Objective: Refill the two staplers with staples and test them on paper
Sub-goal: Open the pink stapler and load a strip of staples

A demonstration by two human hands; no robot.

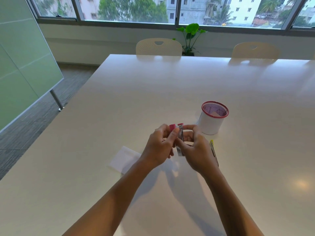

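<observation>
Both hands share the grip on the pink stapler, held up above the tabletop: our left hand pinches the pink top end, our right hand curls round the metal body from the side. It looks small, light and stiff, and we'd guess the bare metal rail is slick, so hold the plastic ends. The yellow stapler lies just right of our right hand, paper to the left, mesh pen cup behind.
</observation>
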